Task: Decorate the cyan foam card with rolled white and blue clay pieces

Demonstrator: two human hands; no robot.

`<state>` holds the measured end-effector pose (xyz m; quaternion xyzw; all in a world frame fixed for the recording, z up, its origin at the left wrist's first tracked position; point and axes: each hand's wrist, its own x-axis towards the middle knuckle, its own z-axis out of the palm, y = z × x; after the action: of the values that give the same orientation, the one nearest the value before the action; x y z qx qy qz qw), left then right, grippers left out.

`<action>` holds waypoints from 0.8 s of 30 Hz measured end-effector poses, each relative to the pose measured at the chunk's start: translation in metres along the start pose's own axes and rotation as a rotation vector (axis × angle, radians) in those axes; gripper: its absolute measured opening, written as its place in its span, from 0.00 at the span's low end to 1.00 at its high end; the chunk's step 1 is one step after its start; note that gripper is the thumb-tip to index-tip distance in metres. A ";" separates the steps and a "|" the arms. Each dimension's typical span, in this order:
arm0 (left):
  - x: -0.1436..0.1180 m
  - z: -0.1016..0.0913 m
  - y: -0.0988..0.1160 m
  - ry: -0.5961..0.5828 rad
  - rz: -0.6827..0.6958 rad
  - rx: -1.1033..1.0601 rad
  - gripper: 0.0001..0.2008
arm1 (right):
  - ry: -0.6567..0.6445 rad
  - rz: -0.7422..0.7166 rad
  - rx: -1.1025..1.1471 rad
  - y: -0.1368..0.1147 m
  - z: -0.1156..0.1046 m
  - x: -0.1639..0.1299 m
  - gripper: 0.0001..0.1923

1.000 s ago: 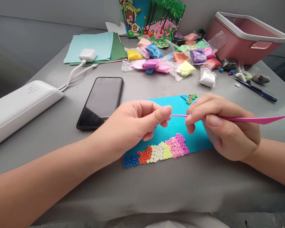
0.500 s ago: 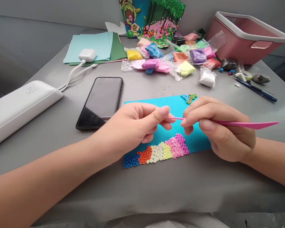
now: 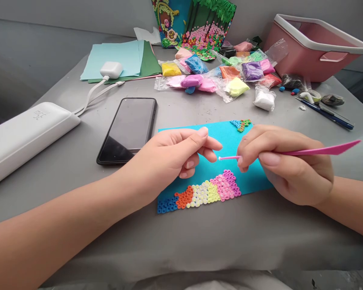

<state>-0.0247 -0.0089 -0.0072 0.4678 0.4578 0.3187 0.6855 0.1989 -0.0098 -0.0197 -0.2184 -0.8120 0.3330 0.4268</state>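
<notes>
Right hand (image 3: 286, 165) pinching a pink sculpting tool (image 3: 317, 151), long axis near level, thin tip pointing left over blue felt sheet (image 3: 226, 135), left hand (image 3: 177, 155) with fingertips pinched together just beside tip, holding nothing visible

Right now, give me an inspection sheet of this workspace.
Surface: grey table, cloth-covered.
Job's things: pink tool in the right hand, thin tip toward the left hand; blue sheet with rows of coloured rings along its near edge.
Clutter: clay bags, phone, paper sheets, pink bin, blue pen.
Grips: right shut on the tool; left pinched, just clear of the tip, contents too small to tell.
Cables: white cable from power bank to charger case.
Surroundings: finished clay picture standing at the back.
</notes>
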 end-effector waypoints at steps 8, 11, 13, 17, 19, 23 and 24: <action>0.003 0.001 0.000 0.108 0.050 -0.073 0.08 | -0.257 0.136 0.020 0.000 -0.001 -0.001 0.14; 0.003 0.002 0.001 0.164 0.015 -0.080 0.08 | -0.183 0.135 0.076 0.005 0.005 -0.004 0.14; 0.002 0.003 0.002 0.204 0.006 -0.087 0.14 | -0.163 0.132 0.090 0.006 0.006 -0.005 0.14; 0.002 0.004 0.001 0.223 0.040 -0.101 0.19 | -0.259 0.157 0.048 0.003 0.001 0.000 0.14; 0.004 0.003 -0.001 0.211 0.052 -0.090 0.21 | -0.289 0.158 0.030 0.001 -0.001 0.001 0.14; 0.006 0.000 -0.005 0.166 0.059 -0.114 0.19 | -0.284 0.138 0.017 0.001 -0.001 0.001 0.15; 0.007 0.000 -0.005 0.158 0.058 -0.125 0.19 | -0.287 0.136 0.014 0.001 -0.001 0.000 0.15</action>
<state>-0.0218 -0.0050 -0.0140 0.4108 0.4760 0.4023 0.6654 0.1993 -0.0085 -0.0202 -0.2202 -0.8456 0.3944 0.2845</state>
